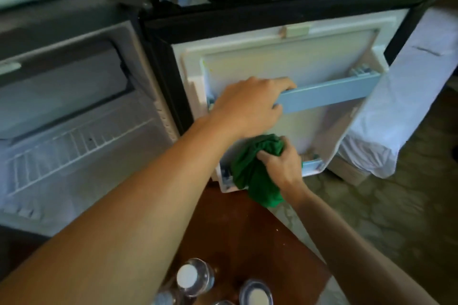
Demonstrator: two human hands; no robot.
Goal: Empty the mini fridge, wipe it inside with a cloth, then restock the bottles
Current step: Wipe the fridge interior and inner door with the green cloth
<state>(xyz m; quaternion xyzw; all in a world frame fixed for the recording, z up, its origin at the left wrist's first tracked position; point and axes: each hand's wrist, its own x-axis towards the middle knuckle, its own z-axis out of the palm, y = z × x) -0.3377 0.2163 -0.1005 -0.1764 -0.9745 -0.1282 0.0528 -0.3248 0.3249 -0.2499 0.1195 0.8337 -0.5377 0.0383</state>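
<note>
Nearest, capped bottles [195,277] stand on the brown surface [247,242]. Beyond them the right hand [282,163] is closed around a bunched green cloth [255,168] at the open fridge door's [285,62] lower shelf; the left hand [247,106] grips the blue door rail [329,94] above.

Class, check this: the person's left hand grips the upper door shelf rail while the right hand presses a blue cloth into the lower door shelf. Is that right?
One detail is wrong: the cloth is green, not blue, as the head view shows. The left hand does grip the upper door shelf rail, and the right hand presses the cloth into the lower door shelf.
</note>
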